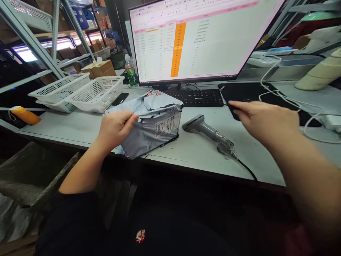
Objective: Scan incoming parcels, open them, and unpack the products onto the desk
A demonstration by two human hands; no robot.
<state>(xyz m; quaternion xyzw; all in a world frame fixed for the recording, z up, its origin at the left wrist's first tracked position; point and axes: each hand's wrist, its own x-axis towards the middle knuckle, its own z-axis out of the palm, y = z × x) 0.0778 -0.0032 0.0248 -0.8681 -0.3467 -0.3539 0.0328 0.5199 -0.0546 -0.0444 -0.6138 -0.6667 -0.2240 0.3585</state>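
My left hand (pixel 117 127) is closed on the torn upper edge of a grey plastic mailer bag (pixel 149 133). The bag stands bulky at the desk's front edge, with a printed label (pixel 168 126) on its right side. What is inside it does not show. Over the black mat to the right, my right hand (pixel 266 119) has its thumb and fingers pinched together. A small thin, pale-tipped thing (pixel 223 96) is by its fingertips; I cannot make out its kind. Between the two hands a grey barcode scanner (pixel 206 129) lies on the desk, its handle wrapped in clear plastic.
A monitor (pixel 213 46) with a spreadsheet stands behind a black keyboard (pixel 199 97). White perforated baskets (pixel 97 94), a phone (pixel 120 99) and a green-labelled bottle (pixel 130 73) are at the left. White cables (pixel 282 94) run over the mat (pixel 247 91). A lined bin (pixel 37 170) is below.
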